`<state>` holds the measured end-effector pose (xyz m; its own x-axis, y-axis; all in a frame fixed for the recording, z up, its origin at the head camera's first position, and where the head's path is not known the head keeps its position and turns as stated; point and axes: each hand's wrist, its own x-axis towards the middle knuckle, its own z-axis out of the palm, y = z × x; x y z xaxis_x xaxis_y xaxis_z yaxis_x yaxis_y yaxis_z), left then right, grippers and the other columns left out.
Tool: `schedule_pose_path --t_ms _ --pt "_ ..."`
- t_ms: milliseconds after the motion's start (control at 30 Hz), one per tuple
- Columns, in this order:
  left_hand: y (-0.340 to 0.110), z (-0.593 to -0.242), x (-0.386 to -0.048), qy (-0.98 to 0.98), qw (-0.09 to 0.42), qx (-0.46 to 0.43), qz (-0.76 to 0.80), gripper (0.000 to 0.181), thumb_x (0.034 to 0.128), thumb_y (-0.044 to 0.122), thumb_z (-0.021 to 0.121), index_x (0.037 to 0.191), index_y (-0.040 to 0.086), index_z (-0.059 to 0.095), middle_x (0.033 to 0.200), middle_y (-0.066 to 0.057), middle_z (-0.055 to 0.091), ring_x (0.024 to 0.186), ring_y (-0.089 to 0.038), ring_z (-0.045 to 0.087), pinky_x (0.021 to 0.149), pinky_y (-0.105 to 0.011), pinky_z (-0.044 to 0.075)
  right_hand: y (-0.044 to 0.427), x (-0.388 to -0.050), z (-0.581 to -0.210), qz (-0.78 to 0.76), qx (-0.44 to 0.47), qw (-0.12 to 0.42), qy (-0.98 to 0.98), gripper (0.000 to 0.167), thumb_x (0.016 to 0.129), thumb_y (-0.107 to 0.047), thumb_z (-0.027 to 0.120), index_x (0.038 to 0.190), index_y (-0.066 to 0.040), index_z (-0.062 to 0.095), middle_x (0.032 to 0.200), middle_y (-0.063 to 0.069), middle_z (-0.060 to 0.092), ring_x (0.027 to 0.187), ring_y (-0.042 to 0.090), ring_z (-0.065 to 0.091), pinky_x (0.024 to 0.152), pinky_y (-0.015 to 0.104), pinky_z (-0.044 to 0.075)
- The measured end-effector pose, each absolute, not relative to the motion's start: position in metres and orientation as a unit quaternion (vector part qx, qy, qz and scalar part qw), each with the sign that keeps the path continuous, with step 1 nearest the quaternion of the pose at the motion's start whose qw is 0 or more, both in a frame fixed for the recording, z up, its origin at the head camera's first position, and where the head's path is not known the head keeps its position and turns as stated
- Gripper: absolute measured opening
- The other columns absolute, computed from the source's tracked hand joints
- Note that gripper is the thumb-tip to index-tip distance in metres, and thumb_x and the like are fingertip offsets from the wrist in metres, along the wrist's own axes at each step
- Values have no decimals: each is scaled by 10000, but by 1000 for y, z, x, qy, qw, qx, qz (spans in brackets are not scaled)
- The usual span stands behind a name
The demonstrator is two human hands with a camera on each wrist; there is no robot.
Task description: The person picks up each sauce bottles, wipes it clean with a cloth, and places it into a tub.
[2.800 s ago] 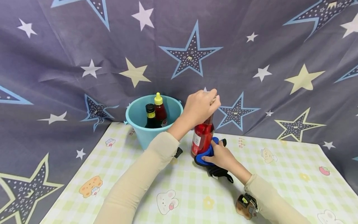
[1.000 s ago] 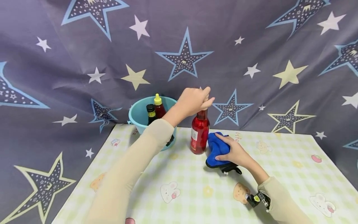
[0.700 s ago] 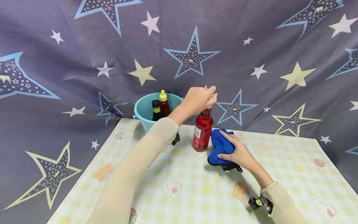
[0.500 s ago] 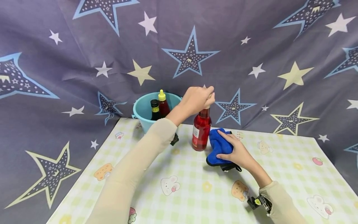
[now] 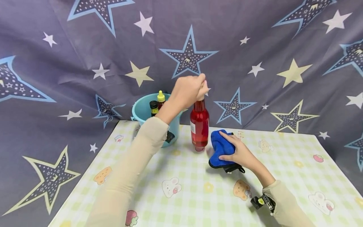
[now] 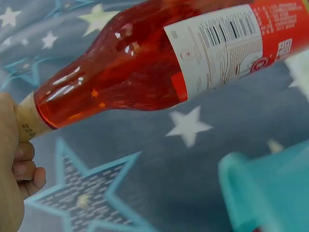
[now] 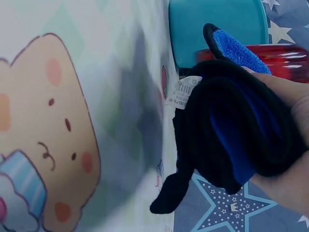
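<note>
My left hand (image 5: 188, 90) grips the capped neck of a glass bottle of red liquid (image 5: 199, 121) from above. The bottle is upright, and its base looks slightly raised off the table. In the left wrist view its white and red label (image 6: 219, 48) and barcode show, with the fingers round the pale cap. My right hand (image 5: 238, 153) holds a bunched blue cloth with black edging (image 5: 222, 148) just right of the bottle. A white tag (image 7: 184, 92) and a black loop (image 7: 169, 193) hang from the cloth in the right wrist view.
A light blue bucket (image 5: 141, 110) stands behind the left forearm. In it are a dark bottle with a black cap (image 5: 154, 107) and a squeeze bottle with a yellow nozzle (image 5: 161, 97). The checked tablecloth (image 5: 193, 201) meets a star-printed curtain (image 5: 227, 37).
Earlier the cloth pressed against the lower bottle; my right hand has drawn it away to the right. My left hand has since risen, lifting the bottle slightly.
</note>
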<state>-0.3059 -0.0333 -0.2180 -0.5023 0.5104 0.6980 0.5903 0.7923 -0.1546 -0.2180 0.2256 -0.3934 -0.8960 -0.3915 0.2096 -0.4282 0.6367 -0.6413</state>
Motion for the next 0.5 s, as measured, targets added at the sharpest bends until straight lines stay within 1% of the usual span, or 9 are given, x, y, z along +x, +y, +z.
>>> schedule_pose_path --t_ms 67,167,233,367,433,500 --pt "-40 -204 -300 -858 401 -315 -55 245 1028 210 444 905 68 601 589 -34 467 494 -196 472 478 -287 317 224 -217 -394 362 223 16 -905 901 794 -198 885 1559 -130 413 1445 311 474 1288 507 504 1036 684 427" --pt "-50 -182 -291 -855 412 -309 -64 266 1024 206 429 902 52 607 591 -38 456 494 -202 461 491 -286 305 223 -215 -394 365 221 6 -905 901 801 -201 880 1563 -124 405 1442 319 470 1287 513 503 1037 685 426" --pt "-57 -164 -285 -860 406 -302 -70 282 1027 214 414 920 43 612 605 -32 447 516 -200 455 508 -281 308 221 -214 -393 366 223 1 -903 901 802 -198 879 1563 -116 403 1435 322 474 1281 511 508 1035 680 430" --pt "-71 -129 -273 -863 410 -288 -70 312 1042 222 399 961 12 616 626 -29 423 556 -209 434 542 -291 297 217 -213 -392 371 230 -3 -900 901 804 -183 876 1565 -111 398 1438 322 471 1277 508 512 1030 676 437" --pt "-79 -115 -268 -862 414 -284 -63 345 1054 235 379 992 -3 621 640 -48 440 571 -214 431 556 -289 288 215 -212 -393 373 231 -5 -898 903 806 -179 874 1567 -116 394 1438 316 473 1274 504 515 1028 674 440" --pt "-88 -102 -264 -864 417 -278 -49 388 1068 264 358 1048 -11 631 669 -96 501 590 -238 465 569 -286 301 213 -210 -395 376 231 -10 -897 907 806 -179 874 1570 -120 389 1433 309 479 1268 498 521 1023 670 444"
